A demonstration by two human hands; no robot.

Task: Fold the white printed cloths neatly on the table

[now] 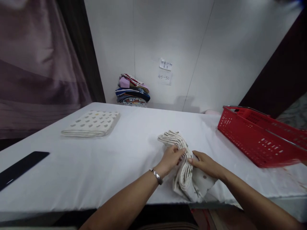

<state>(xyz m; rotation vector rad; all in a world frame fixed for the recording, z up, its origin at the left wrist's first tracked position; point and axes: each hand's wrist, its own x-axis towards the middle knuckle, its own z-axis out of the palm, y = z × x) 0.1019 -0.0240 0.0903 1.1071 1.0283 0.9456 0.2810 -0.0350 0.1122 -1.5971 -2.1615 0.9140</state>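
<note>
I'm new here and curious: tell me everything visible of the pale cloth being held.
The off-white cloth looks like soft fabric, gathered into many narrow layers; whether one piece or several is unclear. A dark round spot shows on its looser part. Bunched up, it rests on the white table near the front edge, gripped by the left hand and right hand.

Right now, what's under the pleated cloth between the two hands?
Around the pleated cloth, the white table cover shows. What lies directly beneath can't be seen: the cloth's own folds, the left hand and the right hand block the view.
</note>
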